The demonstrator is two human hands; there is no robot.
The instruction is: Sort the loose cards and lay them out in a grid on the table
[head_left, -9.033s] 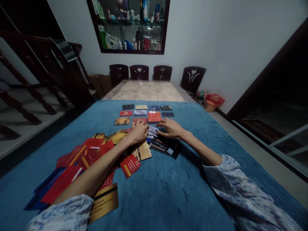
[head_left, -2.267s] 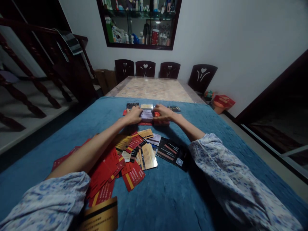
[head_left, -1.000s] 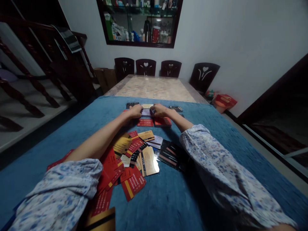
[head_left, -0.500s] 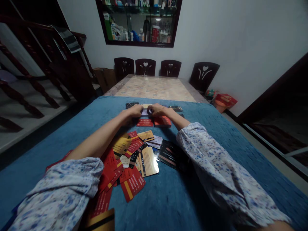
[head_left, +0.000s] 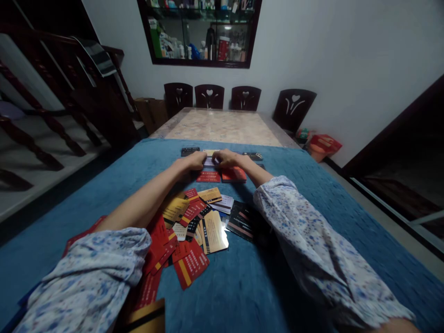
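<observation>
My left hand (head_left: 194,160) and my right hand (head_left: 226,158) meet at the far part of the blue cloth, fingers bent inward. Between them lies a pale lilac card (head_left: 209,162), pinched at its left and right ends; whether more cards lie under it I cannot tell. A yellow card (head_left: 210,152) shows just beyond. Nearer me are a red card (head_left: 208,176) and an orange-red pile of cards (head_left: 233,174). Black cards lie to the left (head_left: 190,151) and right (head_left: 253,156) of my hands.
Loose red cards (head_left: 192,263), gold cards (head_left: 214,233) and a large black card (head_left: 241,221) overlap in a heap on the blue cloth (head_left: 236,286), partly under my left forearm. Beyond the cloth runs the bare tabletop (head_left: 222,125), with dark chairs (head_left: 209,96) along its far side.
The fingers of my right hand have shifted slightly on the pale card. Both hands stay in nearly the same place, and the heap of cards has not moved.
</observation>
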